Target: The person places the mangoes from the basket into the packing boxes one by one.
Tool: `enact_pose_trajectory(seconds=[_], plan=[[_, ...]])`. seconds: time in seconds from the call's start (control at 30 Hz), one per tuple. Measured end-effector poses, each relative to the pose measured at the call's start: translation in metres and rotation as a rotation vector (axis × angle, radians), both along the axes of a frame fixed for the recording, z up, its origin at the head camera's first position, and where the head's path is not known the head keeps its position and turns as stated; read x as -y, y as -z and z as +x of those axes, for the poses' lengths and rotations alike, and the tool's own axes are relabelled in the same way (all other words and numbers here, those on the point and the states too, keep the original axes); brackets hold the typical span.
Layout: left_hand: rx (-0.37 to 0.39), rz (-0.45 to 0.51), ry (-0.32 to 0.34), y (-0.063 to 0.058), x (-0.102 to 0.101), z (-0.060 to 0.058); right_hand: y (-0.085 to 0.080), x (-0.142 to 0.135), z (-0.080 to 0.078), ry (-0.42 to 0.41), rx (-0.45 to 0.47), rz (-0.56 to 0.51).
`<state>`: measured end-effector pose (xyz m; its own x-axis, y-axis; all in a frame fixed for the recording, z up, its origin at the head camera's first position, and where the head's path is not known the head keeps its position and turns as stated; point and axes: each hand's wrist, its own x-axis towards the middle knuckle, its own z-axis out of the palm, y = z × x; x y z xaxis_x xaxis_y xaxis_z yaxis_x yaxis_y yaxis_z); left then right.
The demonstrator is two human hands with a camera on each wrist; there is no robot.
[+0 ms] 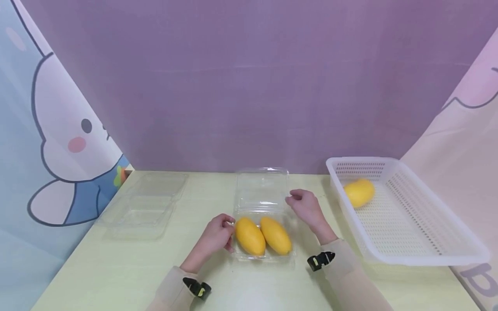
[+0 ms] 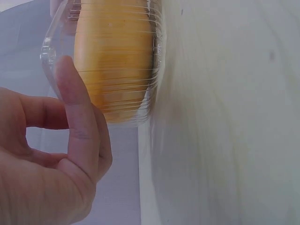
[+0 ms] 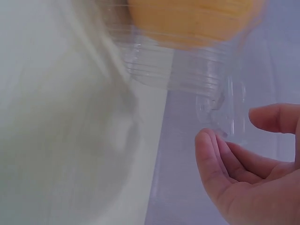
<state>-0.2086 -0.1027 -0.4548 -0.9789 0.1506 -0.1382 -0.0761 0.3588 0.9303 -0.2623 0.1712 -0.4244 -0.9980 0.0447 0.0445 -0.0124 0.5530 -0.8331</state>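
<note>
In the head view, two yellow mangoes (image 1: 250, 236) lie side by side in the base of a clear plastic clamshell box (image 1: 262, 258). Its hinged lid (image 1: 261, 190) lies folded back behind the base. My left hand (image 1: 216, 233) is at the box's left side, thumb and finger pinching the rim (image 2: 48, 55); part of that grip is hidden behind the thumb. My right hand (image 1: 307, 210) hovers just right of the lid, holding nothing. Its thumb (image 3: 272, 117) and bent fingers stand apart in the right wrist view, close to the box's clear edge.
A white perforated basket (image 1: 420, 224) stands at the right with one mango (image 1: 359, 192) against its left wall. Further clear clamshell boxes (image 1: 144, 207) lie spread open at the left. A purple panel (image 1: 249, 86) rises behind the table.
</note>
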Motion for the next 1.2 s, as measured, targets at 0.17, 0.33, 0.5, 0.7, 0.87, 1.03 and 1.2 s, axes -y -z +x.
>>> enact_pose_trajectory(seconds=[0.17, 0.33, 0.5, 0.7, 0.87, 1.03, 1.2], plan=[[0.0, -0.005, 0.005, 0.0, 0.001, 0.0, -0.005, 0.001, -0.001, 0.015, -0.019, -0.01], [-0.003, -0.019, 0.005, 0.001, 0.001, 0.0, -0.009, 0.001, -0.002, 0.018, -0.024, -0.033], [0.001, -0.024, 0.009, 0.002, 0.001, 0.0, -0.014, 0.0, 0.0, 0.018, -0.041, -0.041], [0.004, -0.031, 0.0, 0.002, 0.001, 0.0, -0.022, 0.001, 0.003, 0.012, -0.081, -0.043], [-0.003, -0.014, -0.004, 0.0, 0.001, 0.001, -0.029, 0.0, 0.006, 0.018, -0.094, -0.043], [-0.008, -0.008, 0.0, 0.001, 0.0, 0.002, -0.037, -0.001, 0.012, 0.017, -0.115, -0.035], [-0.007, -0.019, -0.005, 0.001, 0.0, 0.002, -0.044, -0.001, 0.016, 0.002, -0.154, -0.039]])
